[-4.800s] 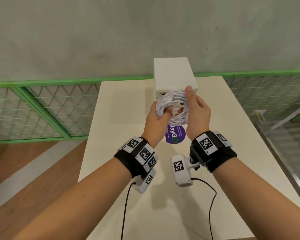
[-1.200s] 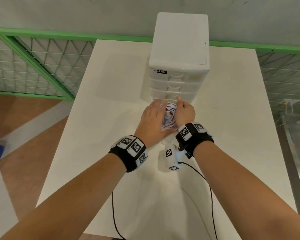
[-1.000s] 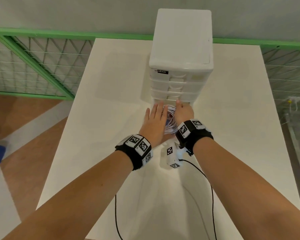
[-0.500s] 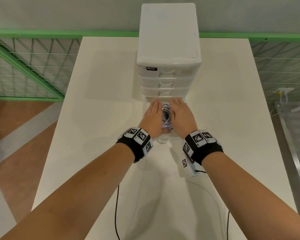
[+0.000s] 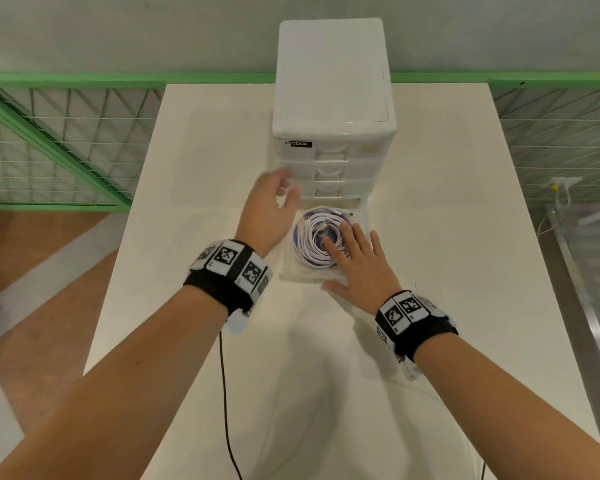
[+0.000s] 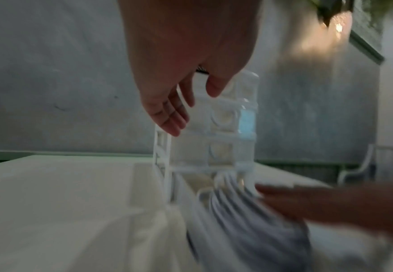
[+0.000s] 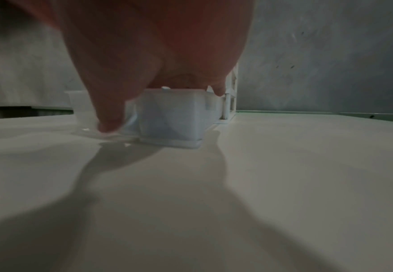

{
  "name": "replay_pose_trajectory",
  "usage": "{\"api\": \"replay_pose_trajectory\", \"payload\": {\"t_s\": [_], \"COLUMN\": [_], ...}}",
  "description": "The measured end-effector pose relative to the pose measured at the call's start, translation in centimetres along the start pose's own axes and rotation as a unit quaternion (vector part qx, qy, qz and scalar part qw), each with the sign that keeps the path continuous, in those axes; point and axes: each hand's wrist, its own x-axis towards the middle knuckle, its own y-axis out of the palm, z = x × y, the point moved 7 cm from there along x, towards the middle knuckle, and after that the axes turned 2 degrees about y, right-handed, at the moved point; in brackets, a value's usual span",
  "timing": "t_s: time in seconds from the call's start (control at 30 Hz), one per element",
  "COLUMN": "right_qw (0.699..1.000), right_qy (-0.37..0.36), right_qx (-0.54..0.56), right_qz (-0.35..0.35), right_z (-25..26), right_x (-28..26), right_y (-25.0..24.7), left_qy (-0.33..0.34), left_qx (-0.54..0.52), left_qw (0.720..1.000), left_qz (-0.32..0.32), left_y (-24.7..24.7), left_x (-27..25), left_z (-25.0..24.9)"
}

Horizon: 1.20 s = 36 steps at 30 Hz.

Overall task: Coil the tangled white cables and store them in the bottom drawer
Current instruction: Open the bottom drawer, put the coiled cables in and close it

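Observation:
The coiled white cables point(image 5: 314, 242) lie inside the pulled-out clear bottom drawer point(image 5: 291, 271) of the white drawer unit point(image 5: 333, 98), over something purple. My right hand point(image 5: 354, 258) lies flat on the coil's near right side with straight fingers, and its thumb point(image 7: 108, 119) reaches down at the drawer's front. My left hand point(image 5: 272, 206) hovers blurred to the left of the drawer, fingers loose, holding nothing. In the left wrist view the left hand point(image 6: 172, 110) hangs before the drawer unit point(image 6: 216, 132), above the blurred cables point(image 6: 237, 211).
The unit stands at the back middle of a white table point(image 5: 194, 168). A green mesh railing point(image 5: 49, 140) runs behind and to both sides. A black wire point(image 5: 224, 393) hangs from my left wrist. Wooden floor lies beyond the table's left edge.
My left hand has lifted off the coil and moved up and to the left. The right hand has slid back toward the drawer's front, uncovering most of the coil.

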Motion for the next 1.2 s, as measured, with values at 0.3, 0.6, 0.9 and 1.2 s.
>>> {"api": "replay_pose_trajectory", "payload": {"t_s": [0.3, 0.6, 0.9, 1.2], "right_qw": [0.999, 0.997, 0.988, 0.996], "right_qy": [-0.008, -0.021, 0.003, -0.016], "right_qx": [-0.033, -0.076, -0.127, -0.076], "right_qz": [-0.041, 0.01, 0.088, -0.031], "right_z": [0.9, 1.5, 0.5, 1.6], "right_x": [0.1, 1.7, 5.1, 4.0], "right_y": [-1.4, -0.5, -1.8, -3.7], "left_qy": [-0.11, -0.084, -0.068, -0.069], "left_qx": [-0.113, -0.155, -0.151, -0.142], "left_qw": [0.987, 0.983, 0.985, 0.986], "left_qz": [-0.039, 0.05, 0.056, 0.049], "left_y": [-2.5, -0.7, -0.8, -1.0], "left_x": [5.6, 7.1, 7.2, 6.9], "left_z": [-2.4, -1.8, -2.2, -2.5]}}
